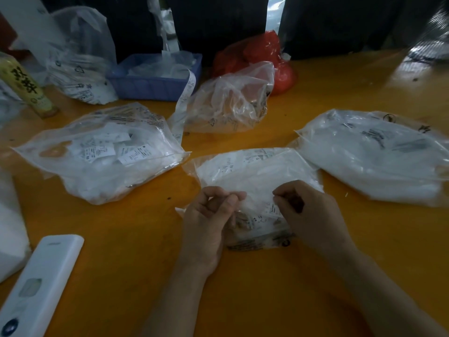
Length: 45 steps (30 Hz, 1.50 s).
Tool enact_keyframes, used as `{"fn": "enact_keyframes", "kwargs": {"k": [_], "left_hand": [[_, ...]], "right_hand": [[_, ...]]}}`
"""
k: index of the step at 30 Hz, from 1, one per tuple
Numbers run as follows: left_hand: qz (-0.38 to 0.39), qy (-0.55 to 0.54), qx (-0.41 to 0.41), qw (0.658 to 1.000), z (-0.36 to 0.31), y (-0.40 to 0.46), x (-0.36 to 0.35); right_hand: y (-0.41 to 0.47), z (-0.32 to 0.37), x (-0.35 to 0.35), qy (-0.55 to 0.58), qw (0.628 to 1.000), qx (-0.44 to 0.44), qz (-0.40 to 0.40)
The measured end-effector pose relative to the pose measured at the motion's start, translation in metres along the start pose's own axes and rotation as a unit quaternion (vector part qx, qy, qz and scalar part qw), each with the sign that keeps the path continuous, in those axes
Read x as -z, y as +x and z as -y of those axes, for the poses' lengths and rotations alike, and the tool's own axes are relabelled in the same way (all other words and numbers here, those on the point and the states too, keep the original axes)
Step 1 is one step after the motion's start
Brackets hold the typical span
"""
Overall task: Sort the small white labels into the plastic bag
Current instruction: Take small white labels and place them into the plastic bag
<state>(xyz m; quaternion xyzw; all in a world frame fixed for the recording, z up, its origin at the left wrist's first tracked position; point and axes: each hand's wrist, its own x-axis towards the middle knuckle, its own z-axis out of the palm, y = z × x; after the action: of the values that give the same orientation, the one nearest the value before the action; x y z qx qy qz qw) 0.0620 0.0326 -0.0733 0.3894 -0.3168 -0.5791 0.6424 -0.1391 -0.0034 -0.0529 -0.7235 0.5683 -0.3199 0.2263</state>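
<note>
A clear plastic bag holding small white labels lies on the orange table right in front of me. My left hand pinches the bag's near edge on its left side. My right hand grips the same near edge on the right, fingers curled over the film. A few small white labels show through the plastic between my two hands. Whether either hand also holds a loose label is hidden by the film and my fingers.
Other label-filled clear bags lie at left, right and behind. A blue basket with a label strip, a red bag and a yellow bottle stand farther back. A white device lies at the near left.
</note>
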Motion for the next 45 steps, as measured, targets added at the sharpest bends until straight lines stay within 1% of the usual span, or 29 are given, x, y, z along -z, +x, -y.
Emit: {"fn": "enact_keyframes", "kwargs": {"k": [2, 5, 9, 14, 16, 17, 19, 21, 23, 26, 29, 34, 38, 42, 45], "left_hand": [[-0.001, -0.01, -0.006, 1.0, 0.0, 0.001, 0.0], [-0.013, -0.027, 0.0, 1.0, 0.0, 0.001, 0.002], [-0.009, 0.009, 0.023, 1.0, 0.003, 0.001, 0.005], [-0.014, 0.087, 0.037, 0.995, 0.005, 0.001, 0.003], [-0.011, 0.097, 0.034, 0.995, 0.004, 0.001, 0.003], [-0.008, 0.095, 0.031, 0.995, 0.004, 0.001, 0.003], [-0.001, 0.081, 0.023, 0.996, 0.002, 0.001, 0.002], [0.006, 0.072, 0.019, 0.997, 0.001, 0.0, 0.001], [0.007, 0.07, 0.024, 0.997, 0.001, -0.001, -0.001], [0.003, 0.039, 0.029, 0.999, 0.003, -0.001, -0.002], [0.015, 0.021, 0.023, 0.999, 0.004, -0.001, -0.002], [0.016, 0.046, 0.007, 0.999, 0.006, -0.002, -0.002], [0.042, 0.088, -0.006, 0.995, 0.009, -0.001, 0.0], [0.039, 0.106, -0.005, 0.994, 0.008, -0.001, 0.0], [0.041, 0.106, -0.01, 0.993, 0.01, 0.0, 0.001]], "right_hand": [[-0.003, -0.003, 0.002, 0.061, 0.998, -0.023, 0.013], [-0.006, -0.007, 0.006, 0.111, 0.992, -0.034, 0.053], [-0.008, -0.011, 0.009, 0.194, 0.977, -0.03, 0.079], [-0.011, -0.012, 0.006, 0.239, 0.963, -0.013, 0.123], [-0.012, -0.01, 0.007, 0.286, 0.949, -0.013, 0.129], [-0.013, -0.009, 0.008, 0.32, 0.939, -0.014, 0.123], [-0.015, -0.006, 0.007, 0.362, 0.928, -0.015, 0.084], [-0.016, -0.004, 0.006, 0.365, 0.93, -0.015, 0.035], [-0.017, -0.001, 0.003, 0.371, 0.928, -0.015, 0.008], [-0.018, 0.002, 0.0, 0.39, 0.921, -0.007, -0.012], [-0.018, 0.003, -0.002, 0.41, 0.912, -0.008, -0.016], [-0.019, 0.005, -0.004, 0.373, 0.927, 0.014, -0.044], [-0.02, 0.004, -0.004, 0.359, 0.932, 0.021, -0.056], [-0.02, 0.003, -0.005, 0.337, 0.936, 0.021, -0.1], [-0.02, 0.003, -0.005, 0.325, 0.939, 0.027, -0.112]]}}
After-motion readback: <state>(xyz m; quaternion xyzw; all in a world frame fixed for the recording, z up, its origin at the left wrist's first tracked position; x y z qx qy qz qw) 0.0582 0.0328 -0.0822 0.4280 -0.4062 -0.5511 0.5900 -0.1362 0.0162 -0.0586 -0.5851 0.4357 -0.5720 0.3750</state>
